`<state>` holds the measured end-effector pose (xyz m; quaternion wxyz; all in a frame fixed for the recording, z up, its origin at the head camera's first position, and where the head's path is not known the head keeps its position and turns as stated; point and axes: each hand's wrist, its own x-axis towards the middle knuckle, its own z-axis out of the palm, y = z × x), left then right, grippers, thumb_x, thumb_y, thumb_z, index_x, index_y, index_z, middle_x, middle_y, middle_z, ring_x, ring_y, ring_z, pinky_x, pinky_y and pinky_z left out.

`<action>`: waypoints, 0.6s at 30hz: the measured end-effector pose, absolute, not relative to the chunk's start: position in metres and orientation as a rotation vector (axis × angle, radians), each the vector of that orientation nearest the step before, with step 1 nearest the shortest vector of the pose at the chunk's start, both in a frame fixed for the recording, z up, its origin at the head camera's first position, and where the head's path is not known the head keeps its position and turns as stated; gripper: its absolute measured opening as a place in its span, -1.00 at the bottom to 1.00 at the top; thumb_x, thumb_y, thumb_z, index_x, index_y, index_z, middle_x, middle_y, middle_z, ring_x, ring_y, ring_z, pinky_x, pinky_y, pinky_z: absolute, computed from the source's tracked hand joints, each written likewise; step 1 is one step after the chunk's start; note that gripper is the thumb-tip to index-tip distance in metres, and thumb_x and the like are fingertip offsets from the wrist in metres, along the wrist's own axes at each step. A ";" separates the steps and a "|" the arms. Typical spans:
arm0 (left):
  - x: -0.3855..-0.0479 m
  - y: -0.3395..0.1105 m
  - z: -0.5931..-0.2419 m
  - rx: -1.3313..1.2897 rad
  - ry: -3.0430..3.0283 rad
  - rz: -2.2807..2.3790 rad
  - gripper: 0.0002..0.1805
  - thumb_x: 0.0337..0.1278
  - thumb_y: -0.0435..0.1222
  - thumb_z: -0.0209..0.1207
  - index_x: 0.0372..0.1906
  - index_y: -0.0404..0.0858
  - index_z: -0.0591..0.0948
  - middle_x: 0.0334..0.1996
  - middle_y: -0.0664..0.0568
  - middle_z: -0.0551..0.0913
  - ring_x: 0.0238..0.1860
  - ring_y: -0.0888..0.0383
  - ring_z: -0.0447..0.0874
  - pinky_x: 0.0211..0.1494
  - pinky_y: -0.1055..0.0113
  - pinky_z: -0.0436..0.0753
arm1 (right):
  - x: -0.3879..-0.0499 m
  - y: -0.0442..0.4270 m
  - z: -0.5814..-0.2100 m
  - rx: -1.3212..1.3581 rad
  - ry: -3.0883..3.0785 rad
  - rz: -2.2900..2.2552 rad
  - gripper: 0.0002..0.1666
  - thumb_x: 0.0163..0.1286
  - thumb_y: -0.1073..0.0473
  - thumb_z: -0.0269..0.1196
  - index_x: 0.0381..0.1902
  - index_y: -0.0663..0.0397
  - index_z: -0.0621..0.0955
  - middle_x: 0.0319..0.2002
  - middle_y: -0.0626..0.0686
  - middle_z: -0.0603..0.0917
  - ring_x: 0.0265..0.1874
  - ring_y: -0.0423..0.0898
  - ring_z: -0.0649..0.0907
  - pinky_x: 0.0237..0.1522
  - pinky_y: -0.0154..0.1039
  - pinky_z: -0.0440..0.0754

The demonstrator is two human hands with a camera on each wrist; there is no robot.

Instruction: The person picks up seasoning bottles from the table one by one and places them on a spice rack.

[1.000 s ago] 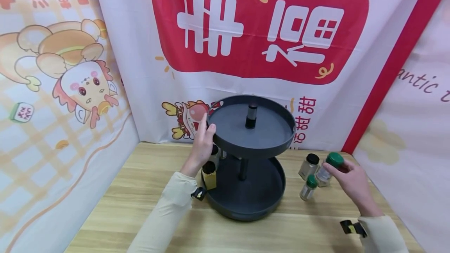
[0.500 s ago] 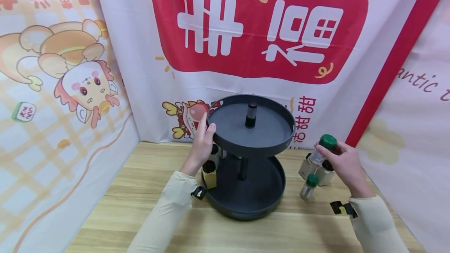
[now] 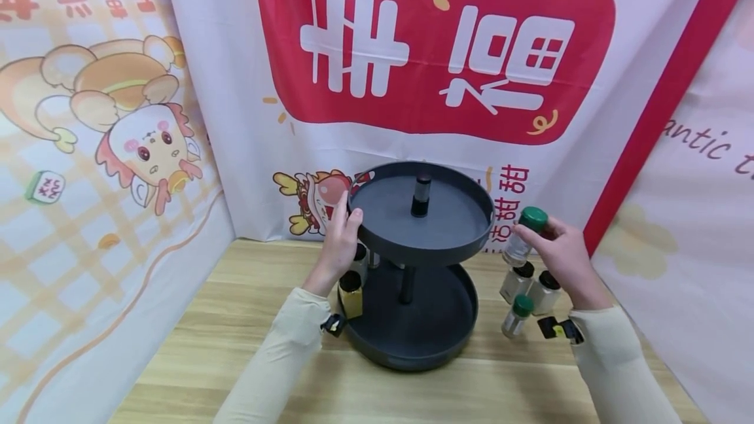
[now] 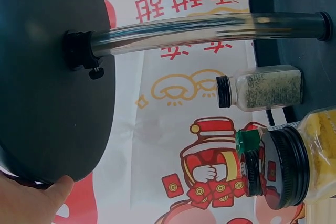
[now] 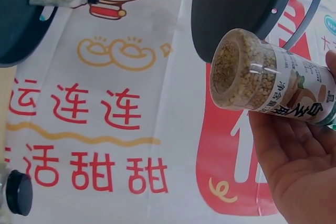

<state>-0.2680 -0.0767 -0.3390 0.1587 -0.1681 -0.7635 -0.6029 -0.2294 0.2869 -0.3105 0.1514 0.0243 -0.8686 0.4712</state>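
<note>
A dark grey two-tier turntable rack (image 3: 421, 257) stands on the table. My left hand (image 3: 338, 244) grips the left rim of its upper tray, the thumb (image 4: 62, 187) on the rim's outer side. In my right hand (image 3: 568, 257) is a clear seasoning jar (image 5: 252, 72) with a green lid, filled with pale seeds and wearing a printed label. The jar is raised off the table, to the right of the upper tray. On the lower tray's left side stand several jars, among them a yellow-filled jar (image 3: 351, 300) and a jar of greenish flakes (image 4: 270, 87).
Right of the rack, on the wooden table (image 3: 459, 398), are two black-lidded jars, one nearer the rack (image 3: 514, 285) and one farther right (image 3: 543, 296), plus a small green-lidded jar (image 3: 515, 322). A printed cloth (image 3: 235, 116) hangs close behind.
My right hand has lifted the green-lidded jar from beside the other jars and carried it up and left towards the upper tray. The left hand stays on the rim.
</note>
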 end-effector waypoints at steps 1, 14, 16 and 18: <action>-0.268 -0.077 -0.339 -0.485 -2.181 -1.723 -0.33 0.44 -0.10 -0.23 0.51 -0.20 -0.12 0.49 -0.04 -0.14 0.45 0.05 -0.15 0.42 0.10 -0.01 | -0.230 0.286 -0.309 0.068 -2.490 1.359 -0.29 0.24 -0.27 0.21 0.08 0.20 0.56 -0.08 0.12 0.61 -0.15 -0.02 0.51 -0.08 -0.13 0.46; -0.271 -0.076 -0.342 -0.502 -2.176 -1.710 -0.32 0.44 -0.06 -0.25 0.50 -0.20 -0.14 0.48 -0.05 -0.14 0.45 0.06 -0.16 0.43 0.11 -0.01 | -0.240 0.276 -0.281 0.100 -2.420 1.366 -0.26 0.26 -0.26 0.19 0.18 0.18 0.51 -0.01 0.12 0.55 -0.10 -0.03 0.45 -0.01 -0.05 0.44; -0.270 -0.075 -0.342 -0.492 -2.178 -1.707 -0.32 0.44 -0.07 -0.24 0.51 -0.20 -0.13 0.48 -0.05 -0.14 0.45 0.07 -0.16 0.42 0.10 0.00 | -0.241 0.274 -0.277 0.098 -2.409 1.382 -0.25 0.25 -0.27 0.20 0.18 0.16 0.50 0.00 0.13 0.54 -0.09 -0.02 0.45 0.00 -0.04 0.44; -0.271 -0.075 -0.342 -0.488 -2.176 -1.703 -0.32 0.43 -0.09 -0.24 0.50 -0.21 -0.13 0.49 -0.05 -0.14 0.45 0.07 -0.17 0.42 0.08 -0.02 | -0.243 0.272 -0.273 0.098 -2.401 1.387 -0.26 0.24 -0.28 0.20 0.17 0.15 0.51 0.01 0.13 0.54 -0.08 -0.02 0.45 0.02 -0.03 0.43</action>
